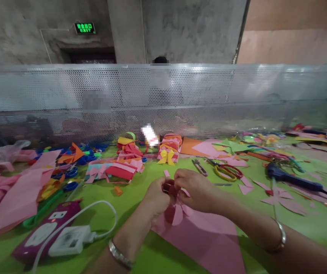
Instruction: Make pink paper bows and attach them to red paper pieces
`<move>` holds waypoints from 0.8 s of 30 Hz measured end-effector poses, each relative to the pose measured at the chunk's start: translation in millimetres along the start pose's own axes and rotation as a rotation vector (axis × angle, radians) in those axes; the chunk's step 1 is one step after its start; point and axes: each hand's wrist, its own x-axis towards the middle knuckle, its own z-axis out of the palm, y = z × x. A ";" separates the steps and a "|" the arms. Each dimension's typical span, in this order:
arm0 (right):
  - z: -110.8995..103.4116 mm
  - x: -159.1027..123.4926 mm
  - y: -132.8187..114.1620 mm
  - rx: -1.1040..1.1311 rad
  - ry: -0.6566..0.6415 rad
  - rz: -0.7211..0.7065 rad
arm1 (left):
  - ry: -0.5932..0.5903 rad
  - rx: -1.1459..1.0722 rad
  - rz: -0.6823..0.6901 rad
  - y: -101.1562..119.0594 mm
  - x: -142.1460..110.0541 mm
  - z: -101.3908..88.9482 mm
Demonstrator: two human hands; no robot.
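Note:
My left hand (pixel 159 198) and my right hand (pixel 193 190) meet over the green table, both closed on a pink paper bow (pixel 177 214). Its rounded loops hang below my fingers; the part between the fingertips is hidden. Beneath it lies a large pink paper sheet (pixel 206 236). Beyond my right hand are scissors with yellow and red handles (pixel 226 172) and small thread snips (pixel 200 167). Just past my fingers lies a small pink paper scrap (pixel 166 173).
A purple power strip (pixel 46 232) with a white charger (pixel 70 240) stands at left. A blue glue gun (pixel 294 179) lies at right. Paper boxes with bows (pixel 167 152) line the back, before a perforated metal screen (pixel 209 87). A person sits behind it.

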 end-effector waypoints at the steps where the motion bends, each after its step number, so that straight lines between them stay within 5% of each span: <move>1: 0.5 0.1 0.1 0.000 -0.005 -0.002 | -0.003 -0.004 -0.005 0.2 -0.2 -0.1; 19: 7.1 0.0 1.4 0.040 0.089 -0.005 | -0.023 -0.145 0.079 -11.0 7.6 -3.1; 24: 4.0 -3.8 6.0 0.109 0.170 -0.028 | 0.086 -0.172 0.034 -11.6 11.5 -1.9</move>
